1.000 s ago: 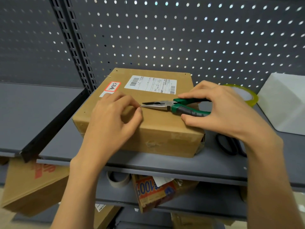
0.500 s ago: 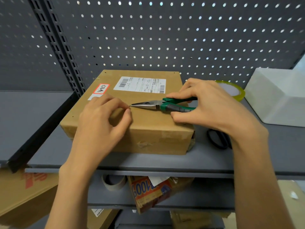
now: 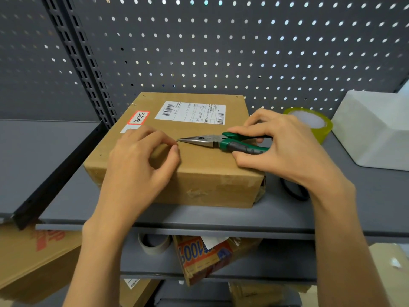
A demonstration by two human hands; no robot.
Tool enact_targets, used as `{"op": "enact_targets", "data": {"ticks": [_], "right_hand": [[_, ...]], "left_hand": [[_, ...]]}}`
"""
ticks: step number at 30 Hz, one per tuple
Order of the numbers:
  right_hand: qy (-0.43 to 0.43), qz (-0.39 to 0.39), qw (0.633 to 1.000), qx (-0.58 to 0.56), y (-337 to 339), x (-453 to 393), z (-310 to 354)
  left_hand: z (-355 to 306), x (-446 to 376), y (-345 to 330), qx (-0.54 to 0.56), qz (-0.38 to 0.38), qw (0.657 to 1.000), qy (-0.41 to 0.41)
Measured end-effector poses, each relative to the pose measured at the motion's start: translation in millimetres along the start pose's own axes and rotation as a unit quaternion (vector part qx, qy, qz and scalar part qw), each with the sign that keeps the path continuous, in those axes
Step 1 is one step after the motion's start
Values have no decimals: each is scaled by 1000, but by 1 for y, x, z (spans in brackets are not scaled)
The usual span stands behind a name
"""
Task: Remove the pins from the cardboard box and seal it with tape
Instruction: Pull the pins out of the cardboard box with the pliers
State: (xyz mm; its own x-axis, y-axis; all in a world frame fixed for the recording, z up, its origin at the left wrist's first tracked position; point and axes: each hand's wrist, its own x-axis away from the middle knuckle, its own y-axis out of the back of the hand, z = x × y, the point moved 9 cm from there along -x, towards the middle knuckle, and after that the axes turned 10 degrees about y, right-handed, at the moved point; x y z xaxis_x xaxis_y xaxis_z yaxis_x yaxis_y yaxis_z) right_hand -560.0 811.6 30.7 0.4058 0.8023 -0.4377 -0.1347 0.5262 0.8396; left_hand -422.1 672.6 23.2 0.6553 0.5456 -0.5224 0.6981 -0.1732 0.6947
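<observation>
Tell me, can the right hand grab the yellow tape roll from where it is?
Probably not right away. The tape roll sits on the shelf just behind the right hand with nothing between them, but that hand is busy gripping the green pliers, so it would need to put them down first.

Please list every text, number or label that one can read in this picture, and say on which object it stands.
"100": large blue digits on the colourful carton under the shelf.
Red-bordered sticker on the cardboard box: handwritten characters, not legible.
White shipping label: barcodes and print, too small.
Red print on the lower-left box: cut off.
</observation>
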Motion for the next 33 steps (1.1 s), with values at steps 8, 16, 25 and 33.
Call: {"op": "enact_targets", "data": {"ticks": [8,16,25,33], "right_hand": [[6,-28,999,-34,-3,2,-5],[3,-45,998,-49,-2,4,-6],[-35,-111,992,-39,4,10,-2],[-69,-268,961,-5,40,39,-8]], "left_hand": [[0,0,0,-2,-4,1000,1],[1,0,1,-1,-3,1000,4],[-10,-6,4,-13,-11,1000,-13],[-61,-22,-2,31,-25,994,-105]]}}
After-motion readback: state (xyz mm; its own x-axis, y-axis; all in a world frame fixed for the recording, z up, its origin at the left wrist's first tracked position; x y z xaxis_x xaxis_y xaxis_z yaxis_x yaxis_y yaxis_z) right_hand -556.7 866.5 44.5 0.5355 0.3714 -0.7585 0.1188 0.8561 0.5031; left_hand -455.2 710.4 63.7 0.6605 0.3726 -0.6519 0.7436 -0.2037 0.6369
